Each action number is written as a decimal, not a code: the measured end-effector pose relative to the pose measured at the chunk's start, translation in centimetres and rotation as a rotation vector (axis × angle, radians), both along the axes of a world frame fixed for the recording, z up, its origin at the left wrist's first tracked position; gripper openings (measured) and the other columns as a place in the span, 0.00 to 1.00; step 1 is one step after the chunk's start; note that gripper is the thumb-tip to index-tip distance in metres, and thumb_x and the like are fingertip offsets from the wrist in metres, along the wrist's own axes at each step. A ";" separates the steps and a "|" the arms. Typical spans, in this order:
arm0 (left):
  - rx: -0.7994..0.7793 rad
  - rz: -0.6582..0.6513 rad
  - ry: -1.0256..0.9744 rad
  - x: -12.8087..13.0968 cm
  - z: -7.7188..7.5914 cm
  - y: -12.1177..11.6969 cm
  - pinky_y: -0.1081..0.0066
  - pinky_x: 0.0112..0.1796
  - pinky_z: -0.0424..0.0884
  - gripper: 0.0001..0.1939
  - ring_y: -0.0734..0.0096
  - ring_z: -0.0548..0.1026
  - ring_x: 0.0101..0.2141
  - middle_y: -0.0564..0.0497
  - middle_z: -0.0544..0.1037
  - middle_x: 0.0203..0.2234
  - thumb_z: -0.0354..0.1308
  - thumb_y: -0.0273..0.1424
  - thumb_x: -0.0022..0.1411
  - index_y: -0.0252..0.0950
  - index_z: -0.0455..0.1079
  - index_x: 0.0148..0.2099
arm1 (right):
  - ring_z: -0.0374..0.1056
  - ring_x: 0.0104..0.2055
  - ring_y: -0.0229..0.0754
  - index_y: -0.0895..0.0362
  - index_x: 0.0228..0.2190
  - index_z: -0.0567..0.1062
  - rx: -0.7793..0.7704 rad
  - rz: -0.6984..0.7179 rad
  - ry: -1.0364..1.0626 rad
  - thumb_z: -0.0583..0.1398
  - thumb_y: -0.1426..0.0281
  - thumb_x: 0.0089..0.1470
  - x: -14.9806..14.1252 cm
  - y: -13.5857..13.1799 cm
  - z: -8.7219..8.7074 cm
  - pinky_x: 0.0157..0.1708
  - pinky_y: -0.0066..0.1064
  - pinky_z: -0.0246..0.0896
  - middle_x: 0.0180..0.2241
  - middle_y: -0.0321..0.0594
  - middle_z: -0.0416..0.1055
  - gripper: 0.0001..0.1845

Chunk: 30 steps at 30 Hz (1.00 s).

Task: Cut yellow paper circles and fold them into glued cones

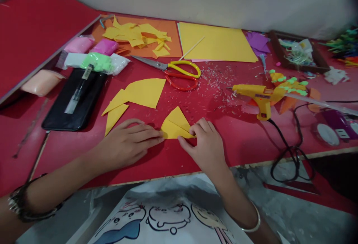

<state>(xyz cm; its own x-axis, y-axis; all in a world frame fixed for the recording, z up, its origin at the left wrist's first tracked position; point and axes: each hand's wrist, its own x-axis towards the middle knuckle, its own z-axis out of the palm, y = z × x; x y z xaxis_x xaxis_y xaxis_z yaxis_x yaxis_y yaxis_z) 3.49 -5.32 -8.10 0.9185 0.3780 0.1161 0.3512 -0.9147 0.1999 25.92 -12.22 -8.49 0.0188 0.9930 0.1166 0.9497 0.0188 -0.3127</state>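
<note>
A small fan-shaped piece of yellow paper (176, 124) lies on the red table, with a crease or overlapping edge running across it. The fingertips of my left hand (130, 139), stretched out and nearly flat, touch its left corner. At its right corner, my right hand (205, 139) has thumb and curled fingers pinched on the paper. Just beyond lie more yellow paper pieces (147, 92), a broad curved one and narrower ones at its left. Scissors (183, 69) with one yellow and one red handle rest open behind them.
A yellow hot glue gun (257, 95) lies at right, its black cord looping over the front edge. At left are a black phone (61, 104), a pen (79, 89) and clay packets (96, 62). Yellow sheets (218, 43), scraps (134, 33) and a brown tray (321, 65) line the back.
</note>
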 end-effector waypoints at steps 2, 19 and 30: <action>-0.002 0.006 0.015 -0.1 -0.2 0.0 0.65 0.49 0.59 0.21 0.68 0.69 0.47 0.53 0.74 0.46 0.48 0.26 0.60 0.44 0.63 0.55 | 0.59 0.34 0.43 0.56 0.24 0.65 -0.020 0.011 0.025 0.57 0.62 0.50 0.3 0.1 0.0 0.34 0.34 0.54 0.28 0.40 0.63 0.11; -0.045 0.010 0.042 -0.3 -0.2 0.1 0.64 0.50 0.60 0.21 0.68 0.69 0.48 0.53 0.73 0.48 0.47 0.25 0.60 0.45 0.64 0.55 | 0.60 0.38 0.41 0.55 0.31 0.66 -0.126 0.164 0.272 0.53 0.76 0.53 3.5 -0.5 0.6 0.38 0.33 0.55 0.34 0.38 0.66 0.05; -0.022 -0.022 -0.031 -0.3 -0.3 -0.2 0.64 0.48 0.64 0.21 0.67 0.70 0.47 0.51 0.73 0.48 0.47 0.24 0.60 0.40 0.63 0.55 | 0.62 0.36 0.39 0.56 0.38 0.65 -0.097 0.104 0.416 0.52 0.78 0.51 3.8 -0.5 0.9 0.37 0.31 0.59 0.34 0.39 0.65 0.11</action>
